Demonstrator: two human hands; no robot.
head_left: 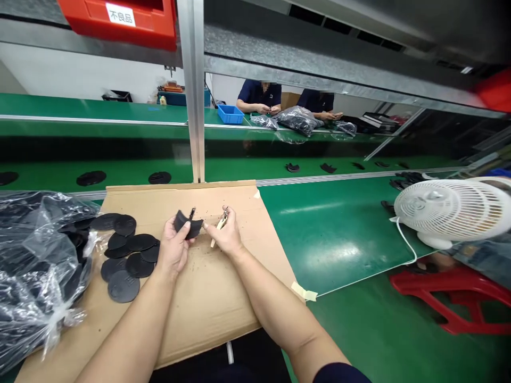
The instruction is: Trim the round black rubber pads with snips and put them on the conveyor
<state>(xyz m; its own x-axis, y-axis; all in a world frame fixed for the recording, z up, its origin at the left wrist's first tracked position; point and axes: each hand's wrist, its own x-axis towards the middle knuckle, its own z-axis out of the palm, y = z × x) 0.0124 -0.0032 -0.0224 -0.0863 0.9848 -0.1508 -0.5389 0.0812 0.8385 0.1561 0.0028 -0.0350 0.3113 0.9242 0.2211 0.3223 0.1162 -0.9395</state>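
Head view: two bare hands work above a tan cardboard sheet (pixel 211 303) on a green assembly bench (pixel 335 239).
Containers: a clear plastic bag (pixel 35 271), tied at the neck, bulges with black discs; across the line sits a blue plastic crate (pixel 230 114); overhead hangs a red bin (pixel 120 24) labelled 不良品.
Materials: matte black discs (pixel 128 260), thin and round, overlap loosely on the cardboard among dark specks.
Left hand (pixel 173 249): fingers curl tightly around a bent black disc (pixel 187 225).
Right hand (pixel 225 235): pinches a small pale-handled hand tool (pixel 219 226), its metal end upward.
Grip and position: the bent disc sits in the left hand, just beside the right fingertips (pixel 207 226).
Nearby: a white desk fan (pixel 447 210) stands at right.
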